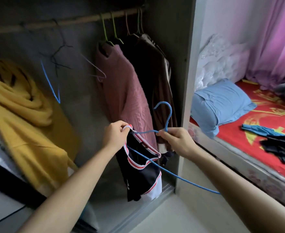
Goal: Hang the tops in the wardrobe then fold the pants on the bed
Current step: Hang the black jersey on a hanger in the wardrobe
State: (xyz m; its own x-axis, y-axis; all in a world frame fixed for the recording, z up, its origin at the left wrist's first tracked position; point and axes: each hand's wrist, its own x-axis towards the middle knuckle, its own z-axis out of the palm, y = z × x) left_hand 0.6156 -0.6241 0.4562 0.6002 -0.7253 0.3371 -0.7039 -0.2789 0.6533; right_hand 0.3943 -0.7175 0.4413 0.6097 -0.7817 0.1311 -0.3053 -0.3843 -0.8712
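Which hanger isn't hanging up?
The blue hanger pinched by the right hand, one arm inside the navy top. The rest, a second blue one included, hang in the wardrobe.

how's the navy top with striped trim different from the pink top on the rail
The navy top with red-and-white trim is held off the rail, left hand pinching its strap, right hand gripping the blue wire hanger through it; the pink textured top hangs there on a green hanger. Navy top has striped edging; pink top is plain.
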